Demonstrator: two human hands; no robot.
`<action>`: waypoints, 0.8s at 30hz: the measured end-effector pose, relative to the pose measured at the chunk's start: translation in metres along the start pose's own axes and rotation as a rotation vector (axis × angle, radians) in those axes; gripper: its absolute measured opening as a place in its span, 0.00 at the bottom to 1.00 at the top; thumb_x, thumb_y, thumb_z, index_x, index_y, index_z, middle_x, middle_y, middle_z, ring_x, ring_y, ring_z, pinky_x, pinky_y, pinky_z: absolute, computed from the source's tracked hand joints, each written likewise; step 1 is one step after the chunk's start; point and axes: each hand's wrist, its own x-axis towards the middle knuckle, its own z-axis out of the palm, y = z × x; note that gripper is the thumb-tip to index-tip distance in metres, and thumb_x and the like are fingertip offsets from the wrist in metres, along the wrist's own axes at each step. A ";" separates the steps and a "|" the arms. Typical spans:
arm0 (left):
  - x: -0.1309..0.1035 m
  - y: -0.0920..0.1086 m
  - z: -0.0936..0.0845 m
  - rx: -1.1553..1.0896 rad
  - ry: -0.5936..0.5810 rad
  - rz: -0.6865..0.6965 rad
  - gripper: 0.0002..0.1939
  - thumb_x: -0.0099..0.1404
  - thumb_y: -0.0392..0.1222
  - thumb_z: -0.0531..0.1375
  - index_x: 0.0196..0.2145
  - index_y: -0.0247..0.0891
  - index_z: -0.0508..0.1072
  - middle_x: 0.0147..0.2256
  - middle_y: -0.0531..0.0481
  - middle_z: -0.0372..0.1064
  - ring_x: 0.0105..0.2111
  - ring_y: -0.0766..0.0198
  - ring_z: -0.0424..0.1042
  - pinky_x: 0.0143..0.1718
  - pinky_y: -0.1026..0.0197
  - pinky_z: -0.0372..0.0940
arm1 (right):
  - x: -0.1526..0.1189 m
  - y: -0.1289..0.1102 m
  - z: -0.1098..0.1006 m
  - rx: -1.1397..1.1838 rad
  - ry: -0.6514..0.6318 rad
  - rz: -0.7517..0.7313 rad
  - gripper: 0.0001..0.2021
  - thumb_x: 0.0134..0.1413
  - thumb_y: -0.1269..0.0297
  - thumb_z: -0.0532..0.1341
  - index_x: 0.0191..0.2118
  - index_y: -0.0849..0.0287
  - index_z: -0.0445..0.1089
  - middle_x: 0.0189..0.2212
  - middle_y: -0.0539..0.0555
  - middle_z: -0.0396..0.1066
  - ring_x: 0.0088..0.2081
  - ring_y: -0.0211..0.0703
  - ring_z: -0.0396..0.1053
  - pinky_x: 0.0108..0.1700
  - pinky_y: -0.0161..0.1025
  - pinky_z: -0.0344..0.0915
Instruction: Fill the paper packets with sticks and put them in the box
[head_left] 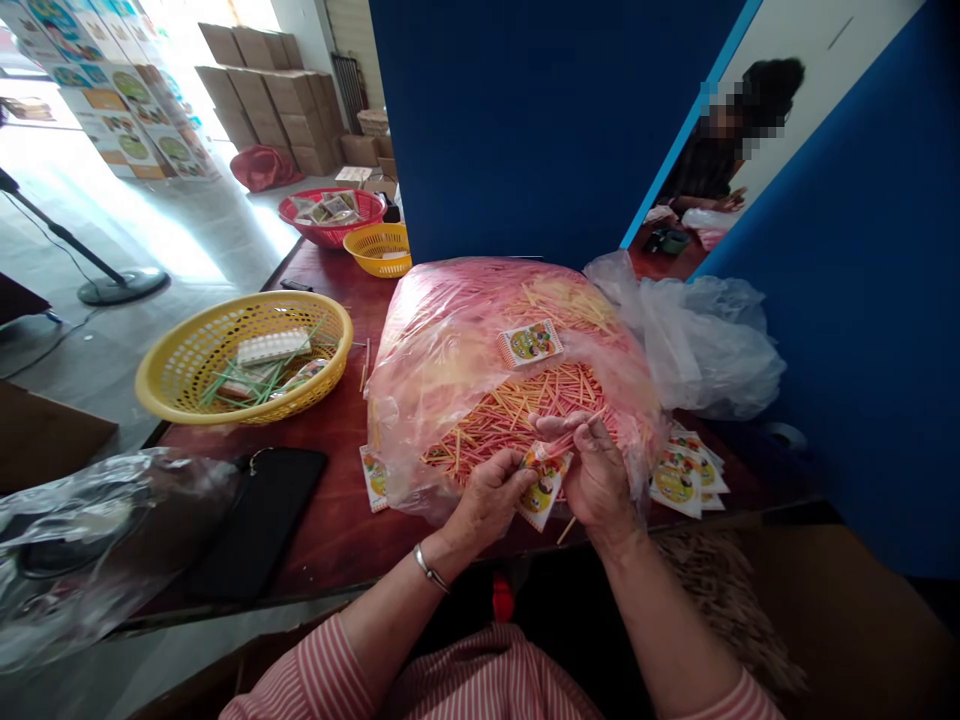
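My left hand (487,495), with a silver bangle on the wrist, pinches a small printed packet (541,498) by its left edge. At the packet's upper end my right hand (598,478) has its fingers curled round a few thin pink sticks, partly hidden by the fingers. Both hands are over the front of a large clear plastic bag (442,375), torn open and full of thin pink and yellow sticks (517,405). Another printed packet (531,343) lies on top of the bag. One loose stick (566,530) shows below my right hand.
Several packets (682,475) are stacked right of the bag. A yellow basket (161,375) with green sticks and packs stands left, near a black flat case (262,520). Crumpled plastic (712,345) lies right. Blue panels (517,120) rise behind; a person (712,165) sits beyond.
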 end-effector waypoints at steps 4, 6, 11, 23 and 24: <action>-0.001 0.000 0.000 -0.028 0.010 -0.002 0.09 0.55 0.44 0.62 0.28 0.35 0.67 0.25 0.55 0.65 0.24 0.72 0.62 0.27 0.68 0.59 | 0.001 0.001 -0.006 -0.093 -0.062 0.053 0.06 0.57 0.62 0.56 0.34 0.54 0.69 0.38 0.53 0.76 0.47 0.45 0.70 0.54 0.49 0.60; -0.001 0.000 -0.001 -0.080 -0.011 -0.016 0.10 0.55 0.44 0.62 0.30 0.35 0.68 0.26 0.54 0.67 0.25 0.70 0.64 0.29 0.66 0.61 | 0.002 0.002 -0.009 -0.164 -0.112 0.089 0.05 0.55 0.63 0.58 0.33 0.56 0.71 0.42 0.55 0.75 0.49 0.46 0.69 0.54 0.47 0.60; 0.001 0.004 -0.002 -0.143 -0.041 -0.058 0.13 0.54 0.46 0.64 0.33 0.34 0.70 0.29 0.52 0.70 0.27 0.68 0.68 0.30 0.65 0.63 | 0.002 0.004 -0.015 -0.275 -0.084 0.097 0.22 0.57 0.61 0.57 0.58 0.49 0.57 0.42 0.54 0.75 0.44 0.45 0.71 0.47 0.47 0.66; 0.004 0.000 0.000 -0.172 -0.073 0.010 0.13 0.57 0.45 0.63 0.37 0.34 0.69 0.33 0.50 0.70 0.31 0.67 0.68 0.35 0.64 0.64 | -0.019 0.009 -0.021 -0.612 -0.061 -0.049 0.22 0.55 0.56 0.59 0.55 0.52 0.61 0.49 0.55 0.69 0.47 0.45 0.68 0.49 0.45 0.66; 0.003 0.000 0.002 -0.132 -0.072 0.037 0.12 0.58 0.45 0.62 0.37 0.35 0.69 0.34 0.50 0.70 0.32 0.67 0.68 0.36 0.63 0.64 | -0.023 0.011 -0.020 -0.614 0.006 -0.041 0.19 0.54 0.57 0.61 0.51 0.53 0.65 0.44 0.53 0.71 0.43 0.44 0.70 0.46 0.43 0.68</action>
